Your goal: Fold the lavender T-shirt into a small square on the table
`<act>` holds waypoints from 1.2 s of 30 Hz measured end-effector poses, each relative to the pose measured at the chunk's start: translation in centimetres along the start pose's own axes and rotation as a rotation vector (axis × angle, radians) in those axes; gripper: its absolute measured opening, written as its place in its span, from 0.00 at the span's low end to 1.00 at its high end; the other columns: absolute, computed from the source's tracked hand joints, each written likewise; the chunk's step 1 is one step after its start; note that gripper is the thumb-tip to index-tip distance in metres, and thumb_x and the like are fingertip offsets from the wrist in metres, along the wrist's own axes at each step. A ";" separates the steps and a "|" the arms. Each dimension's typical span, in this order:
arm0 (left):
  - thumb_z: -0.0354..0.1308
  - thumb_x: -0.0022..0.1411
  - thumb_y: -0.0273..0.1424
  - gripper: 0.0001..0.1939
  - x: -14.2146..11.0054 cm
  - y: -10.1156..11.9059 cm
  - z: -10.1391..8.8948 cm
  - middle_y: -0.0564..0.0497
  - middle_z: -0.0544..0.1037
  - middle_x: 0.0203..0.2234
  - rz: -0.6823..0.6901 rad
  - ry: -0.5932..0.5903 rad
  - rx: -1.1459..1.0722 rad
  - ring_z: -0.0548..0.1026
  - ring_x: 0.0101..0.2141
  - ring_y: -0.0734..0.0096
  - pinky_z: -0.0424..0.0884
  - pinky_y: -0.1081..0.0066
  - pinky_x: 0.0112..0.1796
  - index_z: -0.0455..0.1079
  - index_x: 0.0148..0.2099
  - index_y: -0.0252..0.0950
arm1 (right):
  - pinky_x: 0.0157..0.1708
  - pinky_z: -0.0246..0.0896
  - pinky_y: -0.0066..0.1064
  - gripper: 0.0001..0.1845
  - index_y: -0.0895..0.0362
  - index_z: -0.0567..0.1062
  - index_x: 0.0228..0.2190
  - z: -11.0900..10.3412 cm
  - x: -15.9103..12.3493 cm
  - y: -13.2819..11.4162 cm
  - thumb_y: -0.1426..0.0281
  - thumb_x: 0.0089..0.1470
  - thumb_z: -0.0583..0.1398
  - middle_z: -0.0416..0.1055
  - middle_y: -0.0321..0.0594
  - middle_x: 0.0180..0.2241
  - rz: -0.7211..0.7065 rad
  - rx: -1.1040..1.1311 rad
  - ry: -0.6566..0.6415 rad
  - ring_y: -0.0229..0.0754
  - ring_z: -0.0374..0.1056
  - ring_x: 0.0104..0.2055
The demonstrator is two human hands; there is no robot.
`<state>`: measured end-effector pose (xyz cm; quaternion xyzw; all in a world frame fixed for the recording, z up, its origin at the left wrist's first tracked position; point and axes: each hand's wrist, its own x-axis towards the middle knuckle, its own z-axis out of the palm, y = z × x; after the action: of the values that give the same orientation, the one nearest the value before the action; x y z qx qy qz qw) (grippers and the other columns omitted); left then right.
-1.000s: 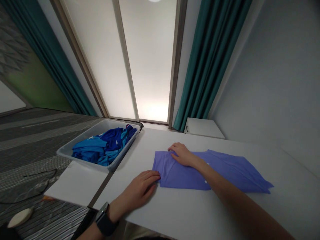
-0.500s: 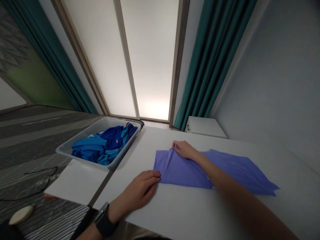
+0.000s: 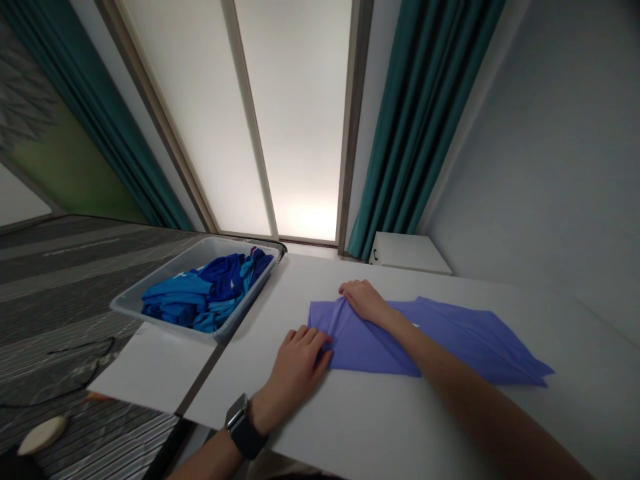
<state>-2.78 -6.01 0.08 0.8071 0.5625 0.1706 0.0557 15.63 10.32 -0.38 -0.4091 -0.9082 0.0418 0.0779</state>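
Note:
A purple shirt [image 3: 460, 340] lies folded lengthwise across the white table, with a small white mark partly covered by my right forearm. My right hand [image 3: 366, 301] is closed on the shirt's far edge, where the cloth is drawn up into a slanting crease. At the shirt's left end, my left hand [image 3: 300, 363] has its curled fingers on the fabric, with the thumb bent toward them. The cloth between those fingers is mostly hidden. A dark watch [image 3: 244, 427] is on my left wrist.
A clear plastic bin [image 3: 131, 303] holding several blue garments [image 3: 187, 297] stands at the table's left, partly over a lower white surface [image 3: 150, 367]. A white cabinet [image 3: 413, 252] stands behind the white table [image 3: 360, 417]. Teal curtains [image 3: 420, 120] flank frosted door panels [image 3: 300, 120].
My right hand has gathered the far edge into a raised crease. My left hand has shifted up and right along the shirt's left end, its fingers now more curled.

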 end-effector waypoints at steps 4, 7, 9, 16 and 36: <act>0.55 0.66 0.29 0.08 -0.2 0.0 0.1 0.49 0.77 0.40 0.003 -0.018 -0.002 0.70 0.43 0.58 0.63 0.60 0.42 0.72 0.46 0.41 | 0.49 0.54 0.36 0.15 0.57 0.73 0.47 0.1 -0.1 0.1 0.76 0.65 0.50 0.75 0.44 0.45 0.015 -0.043 0.037 0.44 0.67 0.49; 0.55 0.65 0.29 0.08 -0.2 -0.2 0.1 0.49 0.77 0.39 -0.007 -0.008 -0.050 0.70 0.43 0.58 0.62 0.60 0.43 0.72 0.46 0.41 | 0.49 0.55 0.37 0.15 0.57 0.74 0.47 -0.2 -0.3 0.0 0.77 0.63 0.52 0.73 0.46 0.45 0.026 -0.083 0.067 0.46 0.65 0.49; 0.55 0.65 0.29 0.09 0.0 -0.3 -0.1 0.50 0.77 0.38 -0.024 0.009 -0.094 0.71 0.42 0.60 0.62 0.60 0.43 0.71 0.47 0.40 | 0.49 0.56 0.38 0.15 0.58 0.73 0.48 -0.8 -0.9 -0.4 0.77 0.63 0.52 0.71 0.48 0.46 0.033 -0.092 0.136 0.48 0.64 0.49; 0.53 0.66 0.29 0.08 3.3 -2.2 -1.7 0.51 0.78 0.34 -0.035 0.057 -0.084 0.73 0.39 0.63 0.61 0.63 0.41 0.73 0.42 0.40 | 0.49 0.59 0.41 0.13 0.58 0.73 0.47 -1.7 -6.6 -4.9 0.74 0.62 0.54 0.71 0.46 0.43 -0.180 0.019 0.156 0.48 0.65 0.47; 0.55 0.65 0.35 0.10 11.6 -3.6 1.7 0.51 0.80 0.33 -0.112 -0.010 -0.183 0.74 0.39 0.63 0.64 0.64 0.43 0.74 0.35 0.38 | 0.62 0.49 0.46 0.26 0.57 0.62 0.62 -0.6 -10.2 -7.8 0.64 0.66 0.51 0.62 0.49 0.62 -0.254 0.152 -0.015 0.51 0.56 0.63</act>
<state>-1.79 6.19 -0.09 0.7668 0.5884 0.2137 0.1417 16.61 -2.45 0.19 -0.2832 -0.9475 0.1035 0.1066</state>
